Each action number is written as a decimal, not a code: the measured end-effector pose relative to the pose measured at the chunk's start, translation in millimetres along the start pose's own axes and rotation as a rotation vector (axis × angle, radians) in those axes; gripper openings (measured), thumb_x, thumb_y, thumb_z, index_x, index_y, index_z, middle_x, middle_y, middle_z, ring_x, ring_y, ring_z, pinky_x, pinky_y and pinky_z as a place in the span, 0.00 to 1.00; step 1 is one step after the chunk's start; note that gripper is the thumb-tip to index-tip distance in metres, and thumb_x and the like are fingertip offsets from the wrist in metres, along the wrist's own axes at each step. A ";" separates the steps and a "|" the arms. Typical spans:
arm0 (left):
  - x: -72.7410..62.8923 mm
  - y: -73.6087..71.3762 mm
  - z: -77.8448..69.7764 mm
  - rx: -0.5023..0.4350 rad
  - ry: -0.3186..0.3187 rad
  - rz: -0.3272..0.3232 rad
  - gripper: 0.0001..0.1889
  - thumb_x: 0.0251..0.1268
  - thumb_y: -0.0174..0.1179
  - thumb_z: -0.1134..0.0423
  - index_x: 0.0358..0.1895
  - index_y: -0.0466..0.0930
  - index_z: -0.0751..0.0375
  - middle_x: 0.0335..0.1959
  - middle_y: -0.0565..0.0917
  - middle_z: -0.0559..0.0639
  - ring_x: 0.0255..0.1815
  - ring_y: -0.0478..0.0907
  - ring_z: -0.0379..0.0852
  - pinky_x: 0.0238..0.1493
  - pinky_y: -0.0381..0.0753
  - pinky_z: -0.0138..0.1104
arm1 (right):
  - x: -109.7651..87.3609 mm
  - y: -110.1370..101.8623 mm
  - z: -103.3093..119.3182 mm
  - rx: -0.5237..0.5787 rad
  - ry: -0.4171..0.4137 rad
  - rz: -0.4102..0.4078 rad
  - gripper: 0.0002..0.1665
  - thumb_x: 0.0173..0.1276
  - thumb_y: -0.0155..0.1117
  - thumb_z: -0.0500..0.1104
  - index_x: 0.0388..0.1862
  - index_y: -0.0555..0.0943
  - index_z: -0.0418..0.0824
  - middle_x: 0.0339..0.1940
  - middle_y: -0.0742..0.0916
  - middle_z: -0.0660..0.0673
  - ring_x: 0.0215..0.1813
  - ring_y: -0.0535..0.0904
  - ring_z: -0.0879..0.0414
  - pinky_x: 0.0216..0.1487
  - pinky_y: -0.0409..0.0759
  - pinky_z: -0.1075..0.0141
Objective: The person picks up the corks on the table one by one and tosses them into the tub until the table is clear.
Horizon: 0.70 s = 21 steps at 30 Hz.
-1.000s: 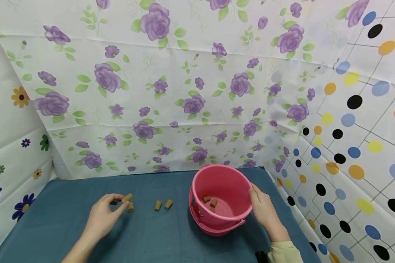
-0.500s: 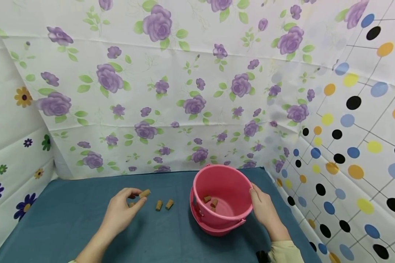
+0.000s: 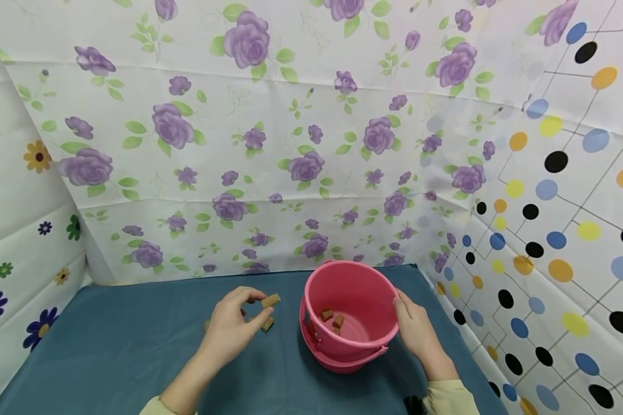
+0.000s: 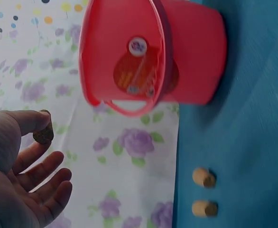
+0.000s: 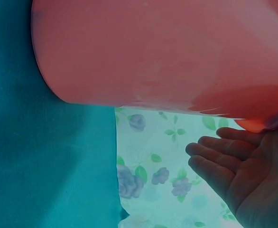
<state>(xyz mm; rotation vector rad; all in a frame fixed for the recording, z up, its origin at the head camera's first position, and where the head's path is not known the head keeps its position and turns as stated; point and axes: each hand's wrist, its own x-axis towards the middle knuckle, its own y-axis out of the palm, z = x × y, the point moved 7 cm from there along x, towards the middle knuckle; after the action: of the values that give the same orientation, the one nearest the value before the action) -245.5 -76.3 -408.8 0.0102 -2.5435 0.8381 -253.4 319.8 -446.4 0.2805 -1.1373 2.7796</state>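
Note:
My left hand (image 3: 233, 323) is above the table, short of the bucket, pinching a cork (image 3: 271, 300) between thumb and forefinger. In the left wrist view the other fingers of that hand are loosely bent below the held cork (image 4: 43, 130). My right hand (image 3: 415, 325) grips the rim of a pink bucket (image 3: 374, 302) on its right side, thumb over the edge. Inside the bucket lie a few corks (image 3: 338, 321). Two more corks (image 4: 204, 177) rest on the table in the left wrist view. Another cork (image 3: 206, 326) is mostly hidden behind my left hand.
A blue cloth (image 3: 114, 346) covers the table. The bucket's pink handle (image 4: 163, 57) hangs down along its outer wall. Floral sheeting (image 3: 270, 144) rises behind the table, and a dotted sheet (image 3: 571, 242) stands at the right.
My left hand has carried the pinched cork rightward from the left corks toward the bucket, now covering some of the table corks. The right hand and bucket have stayed in place.

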 end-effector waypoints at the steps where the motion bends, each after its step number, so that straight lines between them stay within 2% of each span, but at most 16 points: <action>1: 1.0 2.6 -3.8 -0.007 0.007 0.002 0.11 0.67 0.77 0.60 0.49 0.89 0.52 0.47 0.86 0.45 0.48 0.81 0.43 0.44 0.83 0.44 | 0.0 0.0 -0.1 0.001 -0.001 0.000 0.33 0.92 0.39 0.53 0.83 0.68 0.36 0.67 0.85 0.35 0.67 0.83 0.40 0.69 0.76 0.38; 5: 4.6 12.2 -15.3 -0.035 0.018 0.017 0.11 0.67 0.77 0.60 0.50 0.88 0.52 0.49 0.86 0.45 0.50 0.82 0.43 0.47 0.84 0.46 | 0.2 0.3 -0.6 0.008 -0.004 0.001 0.32 0.92 0.40 0.52 0.83 0.68 0.36 0.66 0.86 0.35 0.66 0.84 0.40 0.68 0.78 0.38; 9: 7.8 19.1 -24.1 -0.048 0.020 0.020 0.11 0.67 0.77 0.59 0.50 0.88 0.51 0.48 0.86 0.44 0.50 0.82 0.42 0.48 0.85 0.44 | 0.2 -0.5 -0.5 0.008 -0.009 -0.006 0.32 0.92 0.40 0.52 0.83 0.68 0.36 0.65 0.86 0.36 0.65 0.84 0.40 0.67 0.79 0.39; 21: 10.9 31.8 -47.9 -0.082 0.056 0.030 0.12 0.66 0.78 0.60 0.49 0.88 0.50 0.48 0.84 0.41 0.49 0.82 0.41 0.52 0.86 0.44 | 0.8 0.3 -0.3 0.005 -0.010 0.007 0.32 0.92 0.39 0.52 0.83 0.67 0.35 0.68 0.84 0.35 0.70 0.81 0.40 0.70 0.76 0.39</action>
<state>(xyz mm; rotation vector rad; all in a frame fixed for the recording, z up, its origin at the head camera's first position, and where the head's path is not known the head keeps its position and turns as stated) -239.7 -21.9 -388.0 -0.0760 -2.5291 0.7336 -254.3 319.8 -446.6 0.2917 -1.1363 2.7908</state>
